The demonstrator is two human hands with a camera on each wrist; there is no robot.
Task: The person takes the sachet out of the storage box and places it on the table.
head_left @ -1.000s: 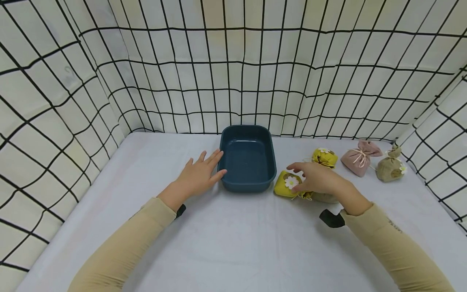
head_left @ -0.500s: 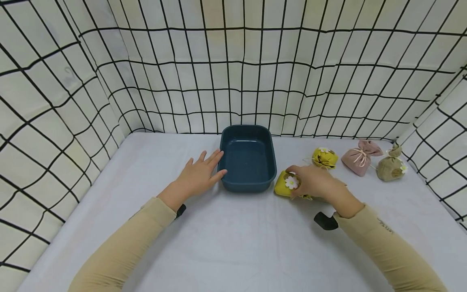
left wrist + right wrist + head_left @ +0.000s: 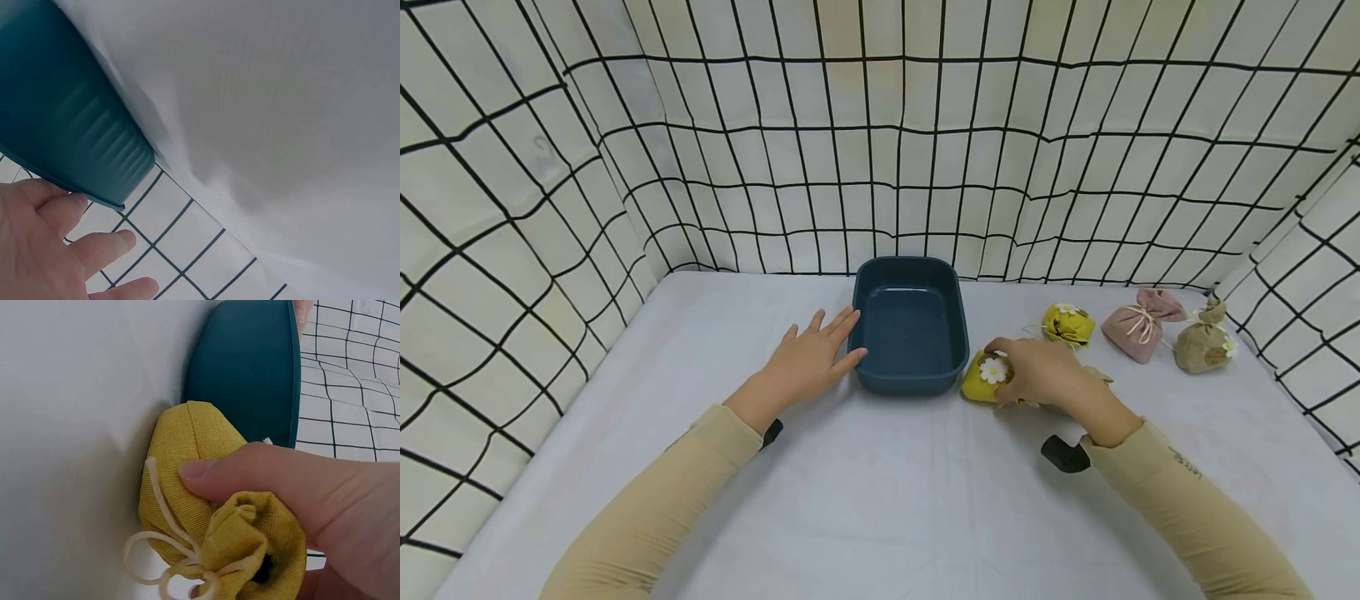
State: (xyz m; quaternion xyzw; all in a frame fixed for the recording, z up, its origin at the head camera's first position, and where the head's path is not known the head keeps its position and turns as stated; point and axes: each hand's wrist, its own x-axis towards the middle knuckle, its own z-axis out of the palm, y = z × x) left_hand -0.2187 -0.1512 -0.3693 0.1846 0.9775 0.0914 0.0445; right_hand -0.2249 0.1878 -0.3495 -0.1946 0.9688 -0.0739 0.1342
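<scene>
Looking down from the head view, the right hand grips a yellow pouch with a white flower on it, its fingers curled over the top while the pouch lies on the bench just beside the near right corner of the blue tub. The left hand rests flat on the bench with straight, spread fingers, its fingertips touching the tub's left wall. The tub holds nothing, so by my judgement the work is at its very start: no pouch is in it yet, and a second yellow pouch, a pink pouch and a tan pouch lie further right, apart from the hands. From the left wrist view, the left hand shows relaxed fingers beside the tub's ribbed outer wall, holding nothing. From the right wrist view, the right hand pinches the yellow pouch near its gathered neck, thumb pressed on the cloth, the drawstring looping loose below; the pouch's far end touches or nearly touches the tub, and it looks not yet lifted.
</scene>
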